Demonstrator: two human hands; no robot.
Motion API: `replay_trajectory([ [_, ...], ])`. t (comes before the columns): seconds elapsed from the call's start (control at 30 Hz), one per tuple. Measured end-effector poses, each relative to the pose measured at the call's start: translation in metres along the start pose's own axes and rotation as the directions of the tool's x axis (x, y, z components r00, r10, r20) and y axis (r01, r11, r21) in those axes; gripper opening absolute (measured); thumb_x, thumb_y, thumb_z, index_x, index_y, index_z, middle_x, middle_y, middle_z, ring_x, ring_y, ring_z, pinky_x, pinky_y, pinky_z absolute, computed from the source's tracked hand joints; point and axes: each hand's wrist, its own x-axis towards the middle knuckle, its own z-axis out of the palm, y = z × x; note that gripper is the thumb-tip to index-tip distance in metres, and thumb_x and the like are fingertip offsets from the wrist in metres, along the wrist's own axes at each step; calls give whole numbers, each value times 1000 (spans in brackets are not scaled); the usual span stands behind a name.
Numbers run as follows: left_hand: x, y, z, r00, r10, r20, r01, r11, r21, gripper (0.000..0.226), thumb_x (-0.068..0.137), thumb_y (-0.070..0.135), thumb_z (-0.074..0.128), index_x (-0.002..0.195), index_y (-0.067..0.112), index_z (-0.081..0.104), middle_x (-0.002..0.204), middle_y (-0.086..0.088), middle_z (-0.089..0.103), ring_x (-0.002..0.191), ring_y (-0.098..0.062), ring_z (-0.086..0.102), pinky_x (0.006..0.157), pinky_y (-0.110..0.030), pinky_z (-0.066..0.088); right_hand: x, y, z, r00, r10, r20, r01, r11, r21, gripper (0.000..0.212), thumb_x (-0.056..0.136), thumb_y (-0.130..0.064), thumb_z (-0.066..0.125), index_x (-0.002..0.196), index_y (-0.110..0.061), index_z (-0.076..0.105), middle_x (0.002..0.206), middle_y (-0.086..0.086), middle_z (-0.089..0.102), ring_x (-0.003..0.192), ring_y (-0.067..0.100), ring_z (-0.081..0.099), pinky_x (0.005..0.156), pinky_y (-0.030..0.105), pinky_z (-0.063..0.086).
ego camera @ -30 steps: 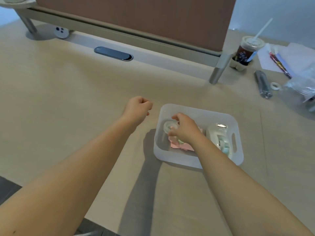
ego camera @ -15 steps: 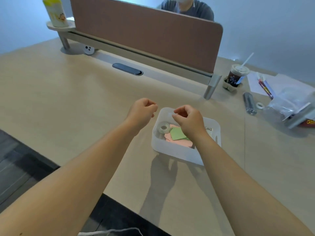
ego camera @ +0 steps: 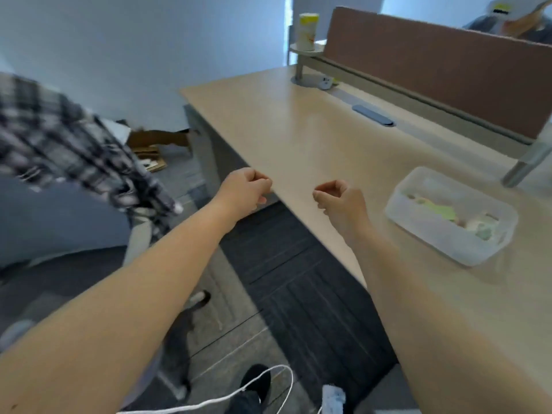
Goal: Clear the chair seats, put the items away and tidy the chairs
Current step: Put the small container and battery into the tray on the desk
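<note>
- The left hand is hanging loosely curled, fingers folded toward the palm, nothing in it; it is sitting just off the near edge of the desk, over the dark floor.
- The right hand is curling the same way — fingers bent in, thumb resting against them, holding nothing — and is hovering over the desk right at its near edge.
- The clear plastic bin is standing on the desk to the right of the right hand, close to the near edge, with pale paper notes and small rolls lying inside; its contents are too blurred to name further.
- The chair is standing to the left of the desk, beyond its left end, with a plaid shirt draped over it and trailing down past a pale frame piece; the picture is blurring there, so how the shirt is hanging cannot be told exactly.
- My reading: the shirt is the next thing to clear, and it is lying up and to the left of both hands — the left hand is plainly the nearer one, with the right hand further off, over the desk.
- The shirt's long run is slanting from upper left down to lower right, its lower end pointing toward the left forearm, so a reach leftward would probably meet that end first.
</note>
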Motion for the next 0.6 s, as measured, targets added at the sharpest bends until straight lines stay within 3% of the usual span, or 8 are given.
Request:
replay_trajectory([
  [0.2, -42, -70, -107, 960, -170, -221, 160, 985, -65, 17, 92, 15, 46, 76, 18, 52, 77, 4, 55, 63, -7, 49, 58, -19, 38, -26, -16, 120, 967, 9, 255, -4, 1000, -19, 22, 83, -11, 58, 67, -26, 54, 74, -7, 56, 84, 21, 56, 76, 33, 45],
  [0.33, -58, -126, -175, 901, -257, -349, 224, 966, -133, 24, 92, 15, 45, 69, 21, 51, 73, 5, 54, 64, -8, 48, 60, -20, 38, -41, -23, 199, 929, 3, 371, 27, 997, -76, 3, 86, -14, 57, 84, -16, 58, 85, 0, 59, 89, 20, 57, 86, 38, 49],
  [0.47, -67, -190, -240, 850, -352, -393, 308, 936, -172, 25, 90, 16, 46, 67, 23, 51, 74, 7, 55, 65, -8, 49, 61, -21, 39, -54, -25, 283, 900, 30, 434, 28, 992, -125, 7, 86, -14, 57, 92, -11, 60, 92, 5, 59, 89, 21, 55, 86, 40, 48],
  [0.6, -69, -263, -304, 829, -416, -375, 383, 910, -162, 24, 88, 15, 48, 66, 24, 52, 77, 5, 56, 68, -9, 51, 65, -23, 41, -66, -12, 378, 893, 85, 443, -11, 986, -169, 5, 85, -16, 59, 90, -13, 59, 93, 6, 59, 85, 20, 53, 73, 32, 42],
])
